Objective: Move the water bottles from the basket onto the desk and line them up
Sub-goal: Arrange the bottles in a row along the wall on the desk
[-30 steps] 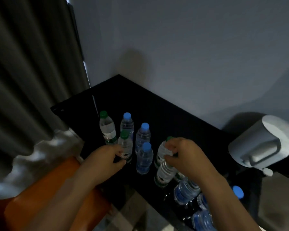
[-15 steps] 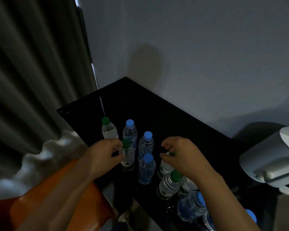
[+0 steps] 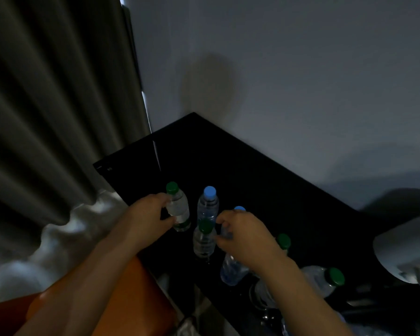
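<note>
A person's left hand [image 3: 150, 215] wraps a green-capped bottle [image 3: 178, 209] standing on the black desk [image 3: 264, 180], thumb low at the label and fingers curled round its far side. The right hand [image 3: 245, 236] is cupped with fingers bent around the upper part of a blue-capped bottle [image 3: 233, 265], whose cap peeks out just beyond the knuckles; how firmly it grips cannot be told in this dim light.

Between the two hands stand two more upright bottles: a blue-capped one [image 3: 207, 204] just beyond the fingertips, and a green-capped one [image 3: 204, 241] close against the right thumb. Behind the right wrist, another green cap [image 3: 283, 241] shows, and a bottle [image 3: 323, 280] lies tilted in the dark clutter where the basket presumably sits; its outline is too murky to make out.

The risk here looks plain. The bottles are packed tightly, and either hand shifting its bottle sideways could clip the green-capped one between them and topple it, perhaps setting off its neighbours. The left hand's bottle stands near the desk's edge on the hand's outer side, so a push that way might send it off toward the orange seat [image 3: 121, 299]. Low light makes judging gaps harder still.
</note>
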{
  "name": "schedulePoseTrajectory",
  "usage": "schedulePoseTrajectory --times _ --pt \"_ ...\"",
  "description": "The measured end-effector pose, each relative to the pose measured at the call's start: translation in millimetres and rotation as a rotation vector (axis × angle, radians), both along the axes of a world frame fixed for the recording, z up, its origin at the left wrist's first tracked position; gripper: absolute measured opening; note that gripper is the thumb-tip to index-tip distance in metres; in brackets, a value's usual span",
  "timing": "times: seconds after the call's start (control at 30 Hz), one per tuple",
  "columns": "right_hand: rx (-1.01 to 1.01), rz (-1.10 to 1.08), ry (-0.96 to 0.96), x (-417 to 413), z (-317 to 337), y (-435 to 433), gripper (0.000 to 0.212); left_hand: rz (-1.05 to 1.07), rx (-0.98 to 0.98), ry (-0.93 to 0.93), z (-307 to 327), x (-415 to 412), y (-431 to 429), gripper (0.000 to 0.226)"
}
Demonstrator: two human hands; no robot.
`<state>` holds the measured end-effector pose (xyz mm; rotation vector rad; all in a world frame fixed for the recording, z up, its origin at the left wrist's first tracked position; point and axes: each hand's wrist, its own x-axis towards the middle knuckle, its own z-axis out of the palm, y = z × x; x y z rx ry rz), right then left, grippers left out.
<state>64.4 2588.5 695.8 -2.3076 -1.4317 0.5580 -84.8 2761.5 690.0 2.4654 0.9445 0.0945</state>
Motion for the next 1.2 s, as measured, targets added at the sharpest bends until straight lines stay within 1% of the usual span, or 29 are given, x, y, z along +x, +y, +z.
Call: schedulePoseTrajectory --times 0.17,0.33,0.4,0.5,0.63,0.7,0.83,0.93,1.07,1.2 --pt "-0.006 -0.047 0.013 -2.0 -14.2 27.1 0.04 -0.037 -0.013 0.068 -6.2 6.4 30.0 0.045" --pt "-0.06 -0.082 0.013 -1.4 -24.2 43.4 0.046 -0.093 0.009 0.16 -14.6 13.6 53.0 0.047" --pt "-0.072 -0.084 0.01 -2.0 -28.1 48.3 0.045 -0.118 0.011 0.168 -16.2 18.5 60.6 0.048" --pt "-0.111 -0.077 -0.005 -3.0 -33.1 52.9 0.039 -0.153 0.028 0.143 -18.5 28.9 70.7 0.049" --pt "-0.155 -0.082 -0.007 -3.7 -34.1 55.1 0.019 -0.198 0.022 0.114 -24.1 45.2 79.3 0.062" --pt "-0.196 -0.071 -0.007 -3.9 -33.4 56.5 0.019 -0.224 0.007 0.121 -28.2 52.2 81.6 0.064" --pt "-0.209 -0.071 0.032 -0.8 -34.3 59.7 0.02 -0.246 -0.003 0.14 -37.9 60.8 82.0 0.053" --pt "-0.222 -0.072 0.079 0.3 -34.8 60.7 0.024 -0.213 -0.042 0.096 -42.6 64.2 82.0 0.042" --pt "-0.239 -0.078 0.082 -2.3 -33.3 60.9 0.028 -0.208 -0.053 0.052 -43.2 63.9 85.9 0.029" --pt "-0.152 -0.123 0.091 -9.7 -24.5 59.5 0.024 -0.228 -0.085 0.001 -40.5 52.4 83.4 0.023"
